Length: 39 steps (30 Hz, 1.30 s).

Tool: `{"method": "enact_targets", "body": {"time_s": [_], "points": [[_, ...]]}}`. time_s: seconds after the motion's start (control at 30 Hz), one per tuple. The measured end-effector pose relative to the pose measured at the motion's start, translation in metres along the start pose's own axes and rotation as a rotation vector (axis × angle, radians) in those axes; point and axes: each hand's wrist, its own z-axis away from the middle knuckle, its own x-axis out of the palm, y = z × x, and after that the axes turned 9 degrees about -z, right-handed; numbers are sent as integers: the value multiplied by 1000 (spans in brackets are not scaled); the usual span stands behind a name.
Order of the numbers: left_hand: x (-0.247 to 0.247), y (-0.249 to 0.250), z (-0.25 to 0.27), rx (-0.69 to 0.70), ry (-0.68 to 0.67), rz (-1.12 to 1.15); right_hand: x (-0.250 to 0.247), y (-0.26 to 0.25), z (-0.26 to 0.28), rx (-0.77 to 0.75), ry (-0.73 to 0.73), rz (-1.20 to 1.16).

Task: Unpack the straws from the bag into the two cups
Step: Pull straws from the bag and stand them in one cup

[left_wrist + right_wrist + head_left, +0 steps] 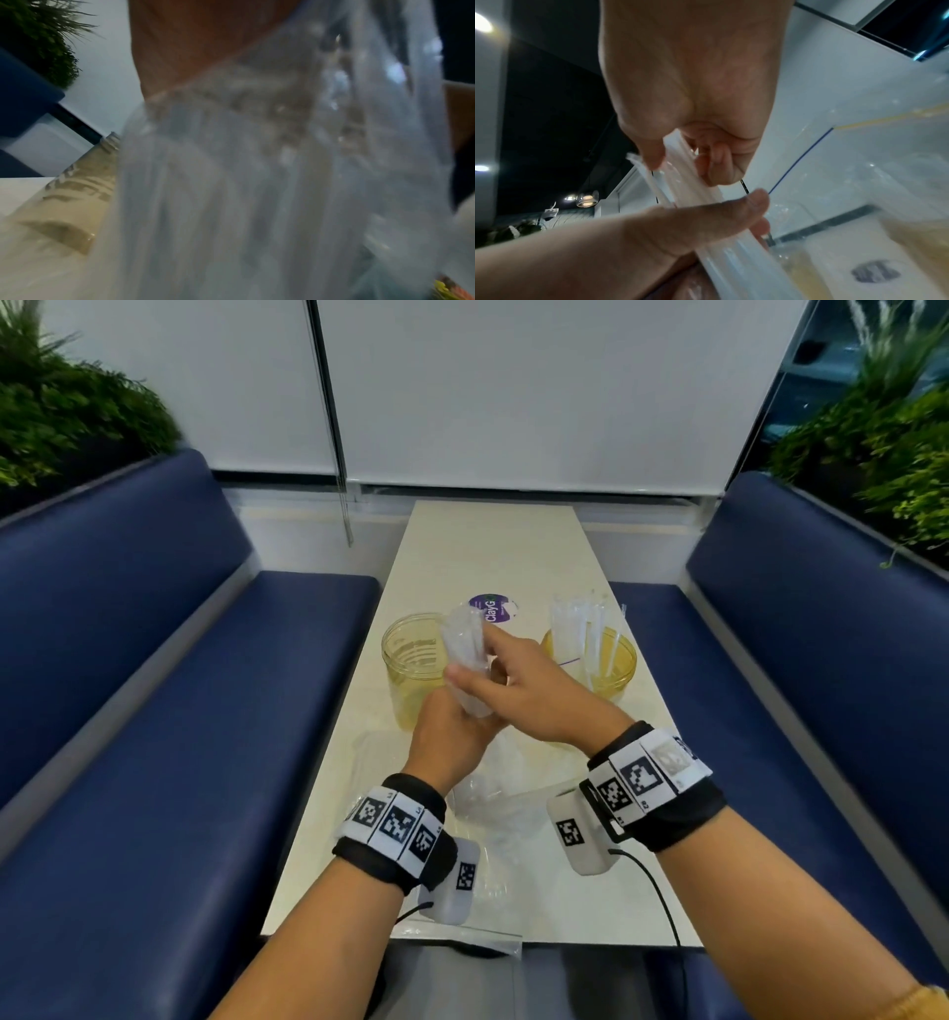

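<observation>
Both hands hold one bundle of straws (464, 654) above the table (493, 541): left hand (452, 737) grips its base, right hand (534, 695) pinches higher, beside the empty left cup (411, 660). Loose straws could slip and scatter if either grip slackens

A café or diner booth is shown. A long pale table (493, 546) is set between two blue padded benches (154, 711), with green plants (67, 413) placed behind the seat backs. White blinds (513, 387) are pulled down at the table's far edge.
</observation>
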Motion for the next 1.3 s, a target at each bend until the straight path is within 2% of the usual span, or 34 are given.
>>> {"method": "enact_targets", "body": {"time_s": [0.07,0.13,0.23,0.37,0.47,0.57,0.67,0.77,0.93,1.0,1.1,1.2,1.3], "points": [[4,-2,-3,36,-2,-80,3,3,3,-8,-6,-31],[6,-2,-4,7,-8,-167,9,9,4,-41,44,79],[6,-2,-2,-32,-13,-69,16,17,1,-64,157,212],[6,-3,-4,-156,-61,-52,18,13,-7,-67,150,294],[5,-7,-3,-215,-66,-21,9,0,-17,-94,211,285],[4,-13,-1,-278,-77,-62,-12,-22,-30,-143,334,219],[0,-17,-2,-300,-91,-138,-42,-46,-41,-206,489,103],[-5,-20,0,-305,-93,-182,-81,-63,-48,-274,627,85],[-12,-22,-3,-255,-97,-299,-146,-49,-53,-361,815,125],[-16,-21,-6,-253,-91,-318,-161,-29,-55,-320,848,238],[-18,-19,-8,-240,-106,-343,-167,10,-61,-165,812,369],[-17,-17,-10,-229,-107,-352,-156,53,-64,21,753,452],[-16,-14,-14,-223,-107,-360,-136,89,-60,133,686,474]]}}
